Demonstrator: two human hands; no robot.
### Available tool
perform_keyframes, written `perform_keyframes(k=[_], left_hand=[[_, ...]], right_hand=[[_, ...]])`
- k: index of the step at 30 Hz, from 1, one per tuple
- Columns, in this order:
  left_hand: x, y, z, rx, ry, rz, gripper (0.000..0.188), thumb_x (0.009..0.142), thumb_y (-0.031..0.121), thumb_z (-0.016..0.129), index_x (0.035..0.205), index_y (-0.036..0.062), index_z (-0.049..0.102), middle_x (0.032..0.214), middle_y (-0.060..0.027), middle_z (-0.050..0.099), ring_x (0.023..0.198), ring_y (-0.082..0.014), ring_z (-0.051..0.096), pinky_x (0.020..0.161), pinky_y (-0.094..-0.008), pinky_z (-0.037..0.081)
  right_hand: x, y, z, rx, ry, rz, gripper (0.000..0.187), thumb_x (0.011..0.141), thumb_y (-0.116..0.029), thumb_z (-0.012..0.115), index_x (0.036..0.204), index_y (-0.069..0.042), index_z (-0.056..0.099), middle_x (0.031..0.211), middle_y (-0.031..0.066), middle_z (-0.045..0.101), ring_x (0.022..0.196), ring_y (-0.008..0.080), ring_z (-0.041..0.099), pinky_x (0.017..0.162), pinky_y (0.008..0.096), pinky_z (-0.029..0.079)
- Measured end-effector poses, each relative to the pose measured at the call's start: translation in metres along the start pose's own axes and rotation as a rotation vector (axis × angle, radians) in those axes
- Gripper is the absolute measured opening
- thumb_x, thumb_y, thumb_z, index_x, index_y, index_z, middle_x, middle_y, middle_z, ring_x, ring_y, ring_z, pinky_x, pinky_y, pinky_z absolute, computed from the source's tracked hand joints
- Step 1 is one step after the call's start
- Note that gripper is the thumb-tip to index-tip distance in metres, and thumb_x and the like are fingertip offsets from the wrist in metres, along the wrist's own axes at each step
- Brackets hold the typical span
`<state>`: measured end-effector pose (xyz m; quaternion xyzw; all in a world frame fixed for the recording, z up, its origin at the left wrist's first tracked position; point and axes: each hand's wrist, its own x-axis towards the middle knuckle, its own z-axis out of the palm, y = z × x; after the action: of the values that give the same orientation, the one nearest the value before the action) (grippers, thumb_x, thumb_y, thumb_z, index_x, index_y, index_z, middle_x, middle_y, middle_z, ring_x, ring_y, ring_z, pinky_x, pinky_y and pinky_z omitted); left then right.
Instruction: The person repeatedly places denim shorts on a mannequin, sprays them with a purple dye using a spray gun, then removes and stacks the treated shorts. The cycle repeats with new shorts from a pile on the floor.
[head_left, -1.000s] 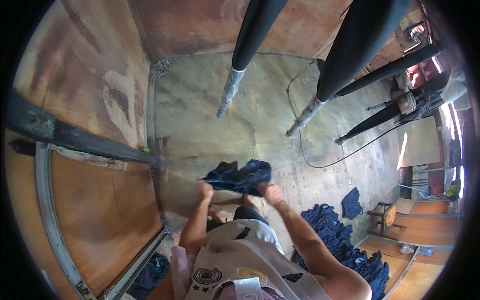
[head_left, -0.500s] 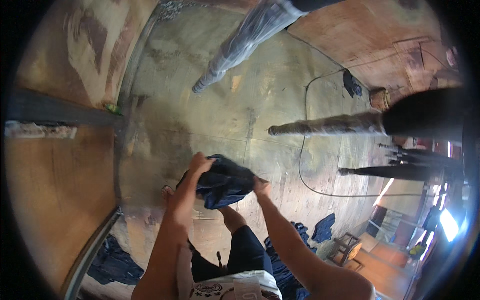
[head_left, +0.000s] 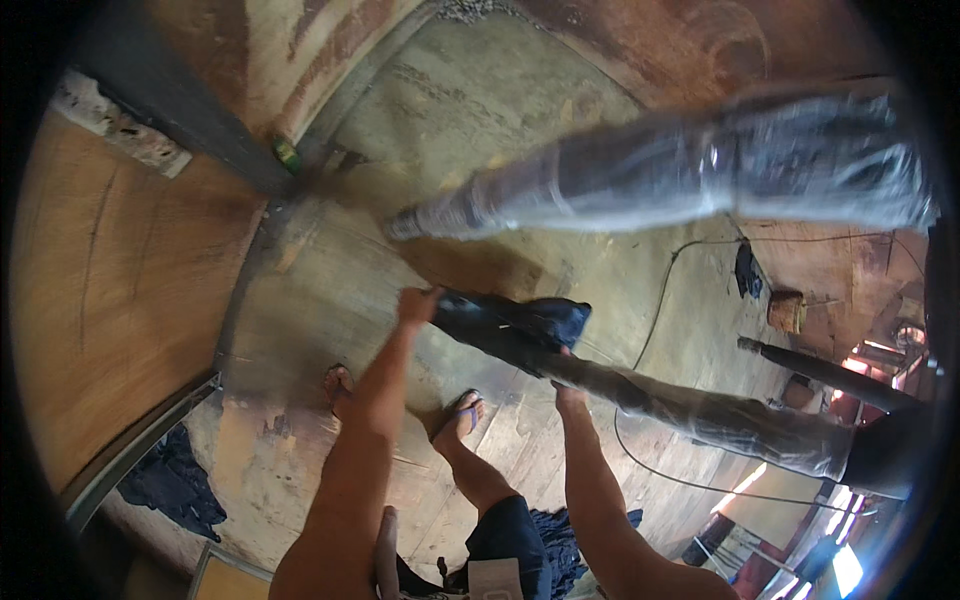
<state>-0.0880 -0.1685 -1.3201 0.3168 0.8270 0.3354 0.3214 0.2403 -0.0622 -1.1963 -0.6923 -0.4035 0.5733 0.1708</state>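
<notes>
A dark blue, denim-looking garment (head_left: 500,325) is stretched between my hands, a little above the floor. My left hand (head_left: 418,303) is closed on its far left end. My right hand (head_left: 568,388) is closed at its right side, where the cloth meets a long tapered form wrapped in clear plastic (head_left: 690,405). The form's narrow tip is hidden by the cloth; I cannot tell whether the tip is inside it or behind it. A fold of the garment hangs out on the far side. Beyond it, a second plastic-wrapped tapered form (head_left: 640,175) points left.
A dark tapered form (head_left: 820,372) juts in at the right. A thin cable (head_left: 655,312) curves across the worn floor (head_left: 300,330). Dark garments (head_left: 175,490) lie at lower left, others (head_left: 560,540) beside my leg. A wooden panel (head_left: 130,300) stands at left.
The bunched garment has moved right relative to my body, to the end of a plastic-wrapped form, and is more stretched out. My hands are farther apart. The view has turned right.
</notes>
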Motion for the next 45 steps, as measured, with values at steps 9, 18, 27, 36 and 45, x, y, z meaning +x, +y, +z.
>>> perform_keyframes(k=[9,18,27,36,45], left_hand=[[0.027,0.160,-0.315,-0.293,0.152,0.044,0.046,0.088,0.039,0.072,0.092,-0.0063,0.069,0.081,-0.0259,0.068,0.068,-0.0307,0.063,0.069,-0.0430,0.047],[-0.125,0.345,-0.365,-0.078,0.112,0.261,0.042,0.093,0.036,0.063,0.084,-0.0050,0.066,0.078,-0.0289,0.060,0.064,-0.0411,0.056,0.063,-0.0453,0.044],[-0.138,0.421,-0.248,-0.387,-0.135,0.074,0.027,0.093,0.025,0.069,0.091,-0.0018,0.074,0.070,-0.0136,0.069,0.065,-0.0142,0.057,0.065,-0.0376,0.048],[-0.073,0.681,-0.294,-0.494,0.051,0.438,0.030,0.093,0.011,0.055,0.073,-0.0083,0.067,0.062,-0.0011,0.057,0.061,-0.0123,0.050,0.054,-0.0368,0.040],[-0.077,0.883,-0.430,-0.365,0.138,0.576,0.014,0.076,0.002,0.052,0.063,-0.0029,0.055,0.061,-0.0097,0.053,0.060,-0.0195,0.052,0.052,-0.0453,0.040]], right_hand=[[-0.078,-0.170,0.115,0.546,-0.136,-0.093,0.022,0.095,-0.006,0.045,0.076,-0.015,0.046,0.059,-0.0038,0.033,0.046,0.0090,0.031,0.041,0.0264,0.024],[-0.267,-0.276,-0.015,0.515,0.118,-0.330,0.019,0.096,-0.020,0.057,0.079,-0.014,0.052,0.064,-0.0017,0.046,0.049,0.0088,0.040,0.041,0.0264,0.028],[-0.230,-0.236,-0.152,0.603,0.235,-0.134,0.016,0.092,-0.015,0.061,0.087,0.000,0.059,0.070,0.0071,0.058,0.054,0.0159,0.051,0.044,0.0320,0.037],[-0.242,-0.496,-0.290,0.368,0.228,-0.545,0.030,0.095,-0.017,0.053,0.070,-0.002,0.061,0.052,0.0032,0.047,0.038,0.0125,0.039,0.035,0.0311,0.027],[-0.371,-0.720,-0.332,0.158,0.378,-0.939,0.037,0.089,-0.033,0.069,0.074,0.000,0.069,0.057,0.0047,0.052,0.053,0.0171,0.047,0.048,0.0354,0.036]])
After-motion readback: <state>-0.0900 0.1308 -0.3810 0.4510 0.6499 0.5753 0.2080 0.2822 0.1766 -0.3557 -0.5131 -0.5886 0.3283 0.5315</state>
